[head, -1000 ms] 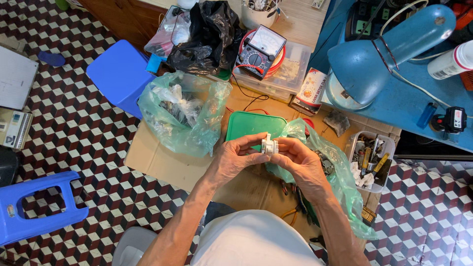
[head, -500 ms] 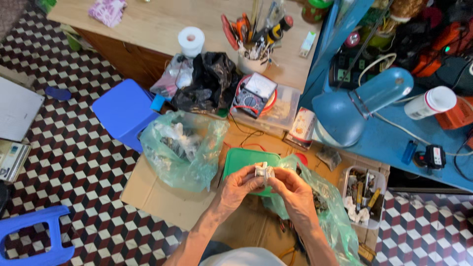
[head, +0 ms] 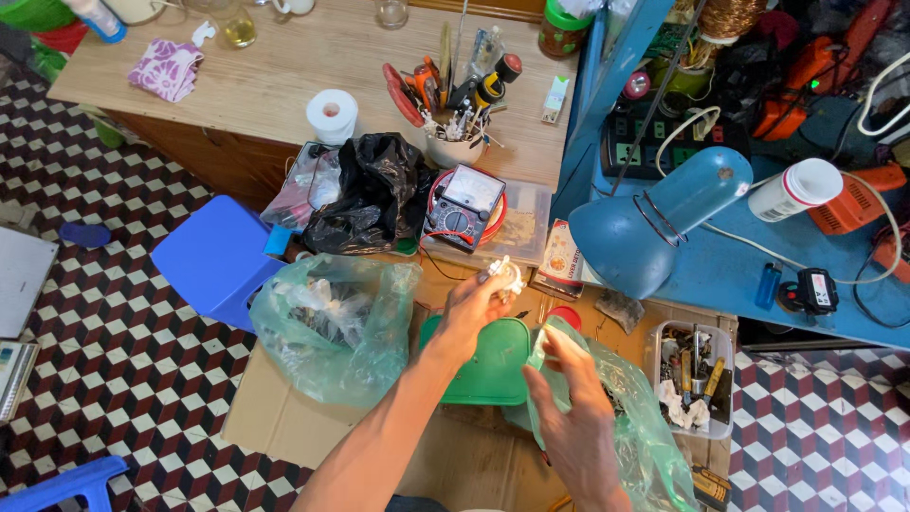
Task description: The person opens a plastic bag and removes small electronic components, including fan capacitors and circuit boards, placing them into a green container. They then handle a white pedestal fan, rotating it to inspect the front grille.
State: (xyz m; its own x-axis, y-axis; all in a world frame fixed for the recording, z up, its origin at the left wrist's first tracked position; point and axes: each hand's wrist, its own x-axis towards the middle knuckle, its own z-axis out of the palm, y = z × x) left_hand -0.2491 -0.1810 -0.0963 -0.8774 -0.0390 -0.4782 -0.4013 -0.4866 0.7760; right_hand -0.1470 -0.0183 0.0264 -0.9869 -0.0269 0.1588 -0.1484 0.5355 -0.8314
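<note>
My left hand (head: 479, 305) is raised above the cardboard and pinches a small white part (head: 505, 276) between its fingertips, close to the analogue meter (head: 464, 206). My right hand (head: 572, 412) is lower, with its fingers on the rim of a clear green plastic bag (head: 633, 427) at my right. A green lid (head: 493, 362) lies flat between both hands. A second clear green bag (head: 332, 322) with small parts in it stands to the left of my left hand.
A blue desk lamp (head: 645, 232) leans over the blue bench (head: 730, 275) on the right. Behind stand a wooden table (head: 284, 66), a cup of tools (head: 453, 104), a black bag (head: 374, 194), a blue stool (head: 218, 261) and a clear tub of tools (head: 692, 379).
My hands have come apart: the left rose toward the meter with the white part, and the right dropped to the bag's rim. The camera tilted up, and the wooden table now shows.
</note>
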